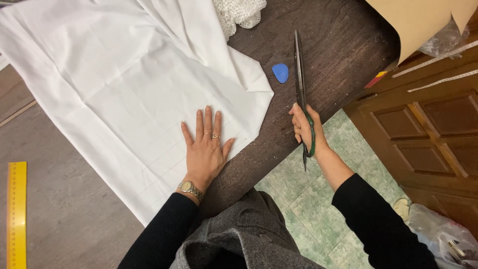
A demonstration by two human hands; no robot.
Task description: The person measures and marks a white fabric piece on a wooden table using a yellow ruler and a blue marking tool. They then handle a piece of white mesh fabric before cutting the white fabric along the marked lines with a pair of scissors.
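Observation:
My left hand (205, 147) lies flat, fingers spread, on a white cloth (114, 74) spread over a dark wooden table (328, 55). It wears rings and a wristwatch. Faint ruled lines show on the cloth around the hand. My right hand (302, 127) grips the green handles of long tailor's scissors (299, 74), blades closed and pointing away over the bare table, to the right of the cloth's edge. A blue piece of tailor's chalk (281, 72) lies on the table just left of the blades.
A yellow ruler (16, 214) lies at the left edge. White lace (239, 14) sits at the top, brown paper (423, 20) at the top right. A wooden cabinet (428, 124) and green tiled floor (318, 199) are on the right, with a plastic bag (443, 234).

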